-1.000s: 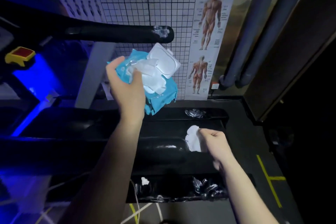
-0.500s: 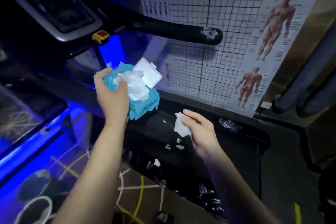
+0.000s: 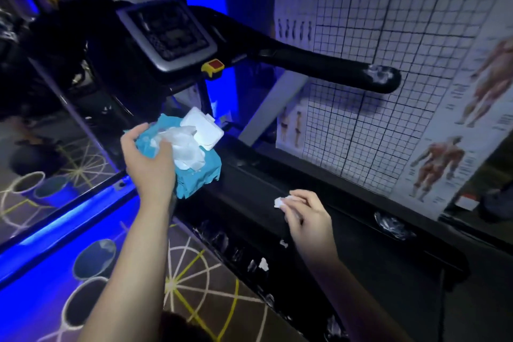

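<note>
My left hand [image 3: 148, 161] grips a crumpled teal pack of wet wipes [image 3: 197, 175] held up over the treadmill's left side. Its white flip lid [image 3: 202, 130] stands open and a white wipe [image 3: 184, 148] sticks out of the opening. My right hand [image 3: 306, 214] pinches a small balled-up white wipe [image 3: 281, 201] just above the black treadmill deck [image 3: 369, 258]. Small white scraps [image 3: 263, 263] lie on the deck's near edge.
The treadmill console [image 3: 166, 36] with a red and yellow stop button [image 3: 214, 66] is above left. A black handrail [image 3: 319, 66] reaches right, white residue at its tip. A grid chart and anatomy poster [image 3: 433, 169] cover the wall. Blue-lit patterned carpet [image 3: 63, 258] lies left.
The view has swung left and up, bringing the console in. My right hand has lifted and moved right along the deck, and the wipe in it is now balled smaller.
</note>
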Demonstrator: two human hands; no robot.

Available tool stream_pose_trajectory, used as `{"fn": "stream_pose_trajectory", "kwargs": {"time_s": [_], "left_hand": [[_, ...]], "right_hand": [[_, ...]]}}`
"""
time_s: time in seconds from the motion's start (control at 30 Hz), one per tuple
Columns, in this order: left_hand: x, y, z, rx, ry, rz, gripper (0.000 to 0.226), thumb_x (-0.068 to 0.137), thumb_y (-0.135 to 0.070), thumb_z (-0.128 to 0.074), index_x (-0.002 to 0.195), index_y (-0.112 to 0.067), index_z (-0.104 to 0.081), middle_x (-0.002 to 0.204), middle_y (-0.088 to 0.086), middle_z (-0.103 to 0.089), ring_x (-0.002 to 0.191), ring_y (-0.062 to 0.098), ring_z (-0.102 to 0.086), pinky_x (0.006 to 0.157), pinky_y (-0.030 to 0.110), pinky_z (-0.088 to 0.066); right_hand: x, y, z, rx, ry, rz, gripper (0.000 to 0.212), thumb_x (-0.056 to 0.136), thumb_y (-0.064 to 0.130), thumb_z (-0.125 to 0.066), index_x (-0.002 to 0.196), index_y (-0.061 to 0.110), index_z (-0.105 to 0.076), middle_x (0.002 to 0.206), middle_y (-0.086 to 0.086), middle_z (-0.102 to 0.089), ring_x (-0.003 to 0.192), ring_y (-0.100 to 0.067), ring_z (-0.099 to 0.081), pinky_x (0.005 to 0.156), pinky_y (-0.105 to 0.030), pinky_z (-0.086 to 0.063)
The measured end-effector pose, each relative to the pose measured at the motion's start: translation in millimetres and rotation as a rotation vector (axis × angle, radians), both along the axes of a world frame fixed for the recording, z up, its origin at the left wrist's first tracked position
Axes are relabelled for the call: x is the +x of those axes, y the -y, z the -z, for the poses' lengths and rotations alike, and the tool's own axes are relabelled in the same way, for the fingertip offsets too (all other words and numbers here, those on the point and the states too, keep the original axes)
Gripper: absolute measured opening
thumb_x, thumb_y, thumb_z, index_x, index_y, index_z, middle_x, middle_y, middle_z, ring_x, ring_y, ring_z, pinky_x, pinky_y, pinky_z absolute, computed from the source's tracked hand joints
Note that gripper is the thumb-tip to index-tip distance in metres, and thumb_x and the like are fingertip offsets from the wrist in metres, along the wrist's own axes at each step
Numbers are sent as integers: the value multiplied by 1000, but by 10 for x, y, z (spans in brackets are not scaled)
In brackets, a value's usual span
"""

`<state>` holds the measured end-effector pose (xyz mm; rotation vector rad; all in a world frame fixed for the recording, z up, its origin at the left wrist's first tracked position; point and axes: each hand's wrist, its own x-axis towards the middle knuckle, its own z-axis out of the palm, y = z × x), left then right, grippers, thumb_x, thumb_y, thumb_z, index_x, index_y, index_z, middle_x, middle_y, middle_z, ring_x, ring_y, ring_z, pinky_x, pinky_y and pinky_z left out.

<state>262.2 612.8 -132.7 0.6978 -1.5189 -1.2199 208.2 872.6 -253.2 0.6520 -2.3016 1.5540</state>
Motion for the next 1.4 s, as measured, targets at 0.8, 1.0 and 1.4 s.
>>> {"fn": "stream_pose_trajectory", "kwargs": {"time_s": [0.8,1.0,1.4], "left_hand": [[922,-2287,494,48,96,-580,43,94,-1,-67,137,-6,-59,128,0,-58,106,3,-53,88,1,-39],[1459,-2353,556,-18,191,-680,43,93,-5,-71,134,-11,-62,129,1,-60,114,19,-59,103,24,-44],[837,-1997,721,42,123,-611,42,93,4,-66,135,1,-59,125,5,-58,101,0,-54,88,1,-39]], "right_hand": [[-625,-1383,-122,104,316,-544,18,94,18,-65,93,26,-80,87,11,-72,87,5,-62,75,-4,-41],[-758,-809,-335,48,66,-600,16,96,11,-59,98,16,-74,95,0,-64,78,-4,-54,73,-15,-40],[-1063,-1001,504,483,-461,-801,14,87,14,-51,94,11,-62,102,-3,-59,100,-23,-57,93,-28,-44]]}}
